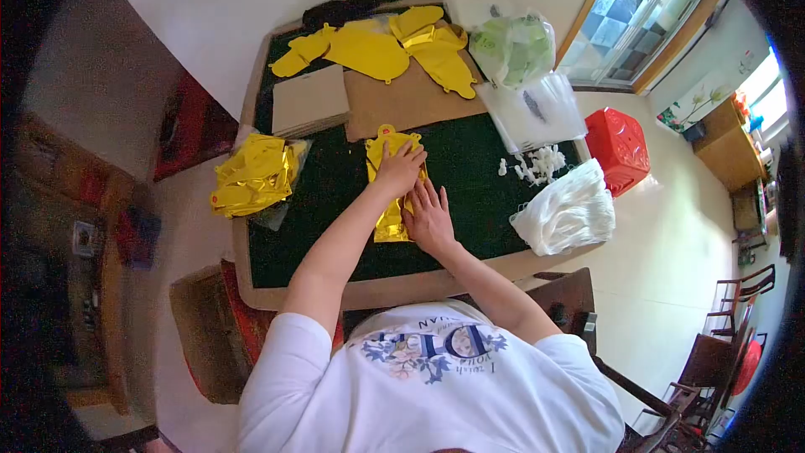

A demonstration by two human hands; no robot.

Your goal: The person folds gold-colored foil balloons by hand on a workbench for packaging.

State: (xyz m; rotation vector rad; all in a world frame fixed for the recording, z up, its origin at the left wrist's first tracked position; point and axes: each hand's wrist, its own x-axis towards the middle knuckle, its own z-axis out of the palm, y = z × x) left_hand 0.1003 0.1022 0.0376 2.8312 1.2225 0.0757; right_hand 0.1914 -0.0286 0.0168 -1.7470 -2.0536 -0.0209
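Observation:
A flat, shiny gold foil piece, which looks like a deflated foil balloon, lies on the dark green table top in front of me. A rounded tab with a red mark shows at its far end. My left hand lies palm down across its upper half, fingers stretched out. Just nearer and to the right, my right hand rests along the foil's right edge with its fingers extended. Both palms cover part of the foil, and whatever is beneath them is hidden.
More foil pieces lie in a pile at left and spread over brown cardboard at the back. Grey boards, clear plastic bags, white bits and a white string bundle surround the work area. A red stool stands right.

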